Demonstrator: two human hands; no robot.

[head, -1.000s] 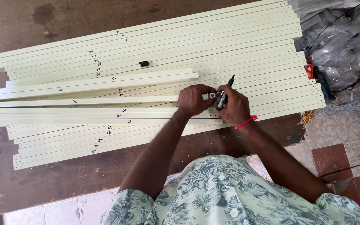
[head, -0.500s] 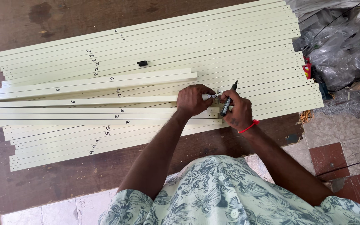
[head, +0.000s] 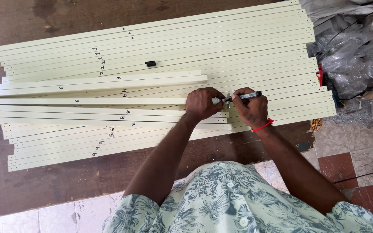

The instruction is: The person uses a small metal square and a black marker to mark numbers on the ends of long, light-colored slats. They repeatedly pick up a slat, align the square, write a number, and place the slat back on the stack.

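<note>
The one head-worn camera looks steeply down, fairly near, at the table (head: 44, 181) before the person.

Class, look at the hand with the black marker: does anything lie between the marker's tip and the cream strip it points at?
Nothing visible does. The right hand holds the marker with its tip at the strip, beside the left hand.
</note>
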